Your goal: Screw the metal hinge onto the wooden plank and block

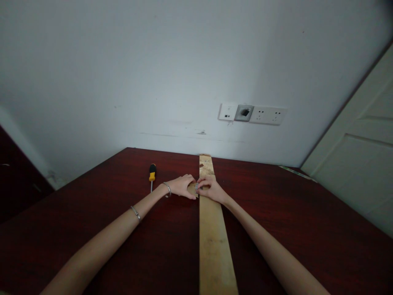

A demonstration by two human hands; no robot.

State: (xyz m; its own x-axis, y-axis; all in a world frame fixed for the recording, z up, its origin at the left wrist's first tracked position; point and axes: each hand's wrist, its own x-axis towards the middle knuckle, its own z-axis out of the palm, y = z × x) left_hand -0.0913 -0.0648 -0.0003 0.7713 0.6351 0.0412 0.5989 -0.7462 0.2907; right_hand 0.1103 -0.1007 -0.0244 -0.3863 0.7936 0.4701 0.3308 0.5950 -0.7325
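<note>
A long pale wooden board [215, 241] lies lengthwise on the dark red table, running away from me toward the wall. Against its left edge, my left hand [182, 186] curls its thumb and fingers around a small tan piece [192, 189] that looks like wood or card. My right hand [213, 190] rests over the board, thumb and forefinger pinched on a small silvery metal piece [197, 187] where the tan piece meets the board. Its exact kind is too small to tell. Left of my left hand lies a screwdriver [152, 176] with a yellow and black handle, its shaft partly behind my wrist.
The dark red table [138, 254] reaches back to a white wall bearing a row of sockets [267, 115]. A thin pale strip [296, 173] lies by the table's back right edge. A light panelled door [365, 155] stands at the right.
</note>
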